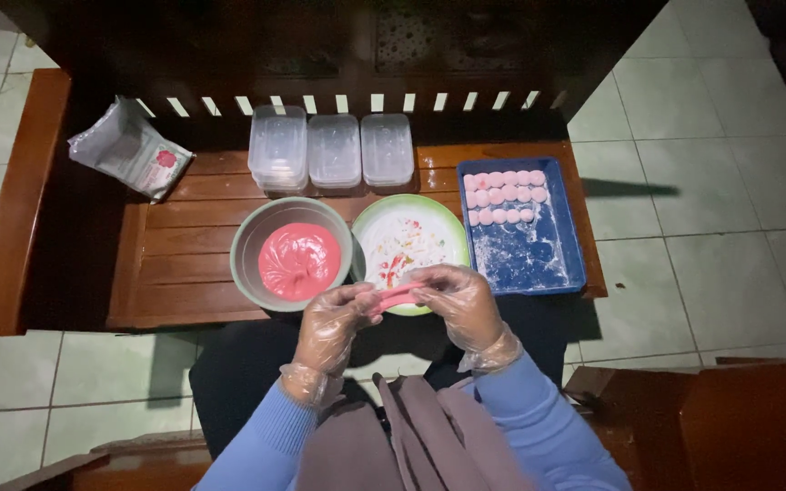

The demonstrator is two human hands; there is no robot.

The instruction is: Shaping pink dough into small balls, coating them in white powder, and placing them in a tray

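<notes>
Over the near edge of the wooden counter [193,214], two hands in clear plastic gloves closed together on a small strip of pink dough [397,297], stretched between them. The left hand [334,325] pinched one end and the right hand [459,305] the other, so the strip's long axis ran side to side, level with the counter's front edge, and neither hand stood nearer to it than the other.

Just beyond the fingers lay a green-rimmed plate [452,238] dusted with white and streaked with red. Touching it on the left sat a grey bowl [249,229] holding a mound of pink dough [299,261].

Toward the right edge rested a blue tray [529,259], its far end lined with rows of pink dough balls [505,195] and its near part bare but floured. Along the far edge stood three stacks of clear plastic boxes [333,150], and at the far left corner lay a crumpled plastic bag [129,148].
</notes>
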